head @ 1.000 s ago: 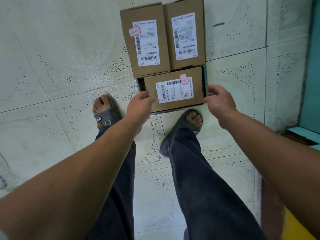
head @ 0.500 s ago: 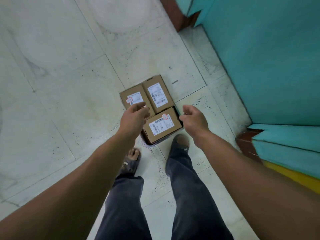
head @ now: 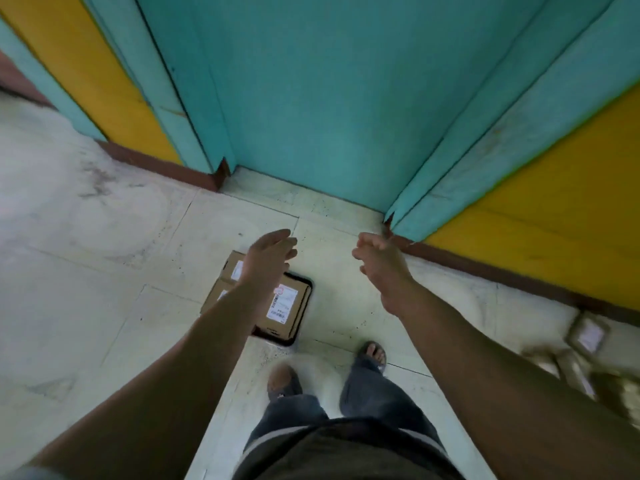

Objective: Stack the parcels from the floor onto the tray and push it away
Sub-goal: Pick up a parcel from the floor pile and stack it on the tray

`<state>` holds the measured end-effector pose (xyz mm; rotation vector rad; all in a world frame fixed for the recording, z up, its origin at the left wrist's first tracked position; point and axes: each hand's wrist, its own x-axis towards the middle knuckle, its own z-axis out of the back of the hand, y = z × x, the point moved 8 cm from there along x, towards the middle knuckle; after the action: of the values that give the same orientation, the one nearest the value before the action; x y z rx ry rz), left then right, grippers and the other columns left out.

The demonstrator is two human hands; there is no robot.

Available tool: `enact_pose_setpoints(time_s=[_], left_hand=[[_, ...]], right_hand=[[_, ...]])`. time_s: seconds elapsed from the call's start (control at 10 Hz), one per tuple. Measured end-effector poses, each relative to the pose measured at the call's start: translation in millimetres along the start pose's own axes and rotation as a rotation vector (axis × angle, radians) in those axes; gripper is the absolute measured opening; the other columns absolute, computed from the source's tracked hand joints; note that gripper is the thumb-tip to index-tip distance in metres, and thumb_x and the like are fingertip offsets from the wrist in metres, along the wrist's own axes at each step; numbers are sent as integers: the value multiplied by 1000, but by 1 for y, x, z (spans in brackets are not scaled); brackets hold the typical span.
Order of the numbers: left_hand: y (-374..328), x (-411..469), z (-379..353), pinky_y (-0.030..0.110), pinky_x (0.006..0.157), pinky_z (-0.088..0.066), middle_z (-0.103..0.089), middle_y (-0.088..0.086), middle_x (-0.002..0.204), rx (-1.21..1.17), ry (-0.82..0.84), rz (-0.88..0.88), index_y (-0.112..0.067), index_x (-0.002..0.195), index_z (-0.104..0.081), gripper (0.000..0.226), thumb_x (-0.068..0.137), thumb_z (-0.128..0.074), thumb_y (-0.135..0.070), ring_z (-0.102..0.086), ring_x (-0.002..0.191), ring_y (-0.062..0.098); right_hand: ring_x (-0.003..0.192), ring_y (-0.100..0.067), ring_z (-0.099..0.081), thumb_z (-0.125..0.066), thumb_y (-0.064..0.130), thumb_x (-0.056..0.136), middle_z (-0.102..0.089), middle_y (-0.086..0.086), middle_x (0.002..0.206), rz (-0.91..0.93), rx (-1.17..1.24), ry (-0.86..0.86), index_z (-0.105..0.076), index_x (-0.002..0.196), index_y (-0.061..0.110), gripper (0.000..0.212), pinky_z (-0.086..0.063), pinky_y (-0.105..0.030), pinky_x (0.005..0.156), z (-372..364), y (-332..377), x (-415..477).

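Three brown cardboard parcels with white labels lie side by side on a dark tray (head: pixel 307 285) on the floor, just ahead of my feet. The nearest parcel (head: pixel 292 308) shows its label; my left forearm hides part of the two parcels (head: pixel 229 276) behind it. My left hand (head: pixel 272 252) hovers high above them, fingers loosely extended, holding nothing. My right hand (head: pixel 379 261) hangs in the air to the right of the tray, fingers loosely curled, empty.
A teal door (head: pixel 311 91) in a teal frame stands straight ahead, with yellow walls and a brown skirting board (head: pixel 502 268) on both sides. More parcels (head: pixel 588 337), blurred, lie on the floor at the far right. Pale tiled floor spreads to the left.
I have stood up: both hands have left the near parcel and risen well above the tray. The view has swung up to the door and the parcels now look far below.
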<state>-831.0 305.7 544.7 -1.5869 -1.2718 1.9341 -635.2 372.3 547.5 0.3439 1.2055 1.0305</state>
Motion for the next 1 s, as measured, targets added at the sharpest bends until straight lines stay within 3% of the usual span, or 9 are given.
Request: enact_pose_setpoints(time_s=[0.1, 0.2, 0.3, 0.4, 0.5, 0.6, 0.7, 0.9, 1.0], left_hand=[[-11, -9, -24, 33, 95, -49, -68, 3, 115, 41, 23, -5, -17, 118, -63, 24, 96, -55, -12, -64, 108, 18], [-30, -42, -102, 31, 95, -49, -68, 1, 116, 160, 190, -70, -20, 118, -63, 23, 96, -56, -18, -64, 107, 15], [-36, -77, -168, 34, 98, -48, -67, 1, 117, 250, 316, -125, -21, 115, -62, 20, 96, -56, -21, -64, 108, 16], [-18, -116, -231, 35, 97, -49, -67, 2, 117, 337, 415, -147, -17, 120, -62, 24, 97, -56, -22, -63, 107, 15], [2, -156, -289, 36, 98, -49, -67, 2, 117, 421, 498, -171, -17, 122, -62, 26, 97, -55, -23, -63, 108, 16], [30, -202, -345, 34, 94, -50, -66, 1, 117, 487, 573, -195, -19, 119, -62, 22, 99, -53, -21, -63, 108, 15], [65, -255, -404, 33, 92, -50, -67, -1, 115, 544, 661, -215, -23, 113, -61, 17, 100, -51, -21, -63, 106, 13], [125, -322, -495, 29, 89, -51, -67, -4, 113, 672, 804, -207, -20, 119, -62, 23, 101, -48, -22, -63, 104, 9], [146, -336, -531, 25, 83, -50, -67, -3, 113, 726, 873, -192, -19, 122, -61, 24, 101, -47, -21, -63, 104, 9]], right_hand=[[117, -19, -55, -59, 15, 91, -58, -1, 136, -37, 41, -32, -55, 136, 21, 46, -45, -40, 104, 25, -5, -21], [132, -20, -45, -53, 9, 98, -45, -6, 150, -74, 218, -166, -45, 143, 16, 47, -38, -33, 110, 95, -21, -61], [142, -21, -35, -44, 5, 101, -42, -5, 150, -149, 139, -231, -46, 137, 21, 40, -31, -33, 116, 154, -51, -93], [127, -24, -52, -54, 9, 96, -57, -4, 133, -92, 514, -412, -59, 121, 26, 30, -42, -39, 105, 219, -96, -145], [119, -23, -57, -54, 8, 97, -59, -6, 126, -39, 495, -373, -54, 134, 14, 38, -46, -28, 95, 264, -134, -165], [93, -5, -58, -45, 0, 100, -56, -3, 113, -72, 571, -395, -48, 137, 9, 39, -46, -8, 75, 314, -188, -200], [115, -23, -60, -52, 5, 96, -62, -7, 124, -99, 613, -539, -57, 129, 15, 35, -48, -34, 97, 367, -249, -240], [111, -17, -54, -56, 9, 95, -58, -6, 131, -141, 744, -668, -61, 120, 21, 28, -44, -35, 101, 433, -336, -298], [116, -18, -52, -52, 5, 95, -58, -1, 125, -214, 773, -722, -63, 102, 31, 30, -43, -40, 107, 456, -371, -306]])
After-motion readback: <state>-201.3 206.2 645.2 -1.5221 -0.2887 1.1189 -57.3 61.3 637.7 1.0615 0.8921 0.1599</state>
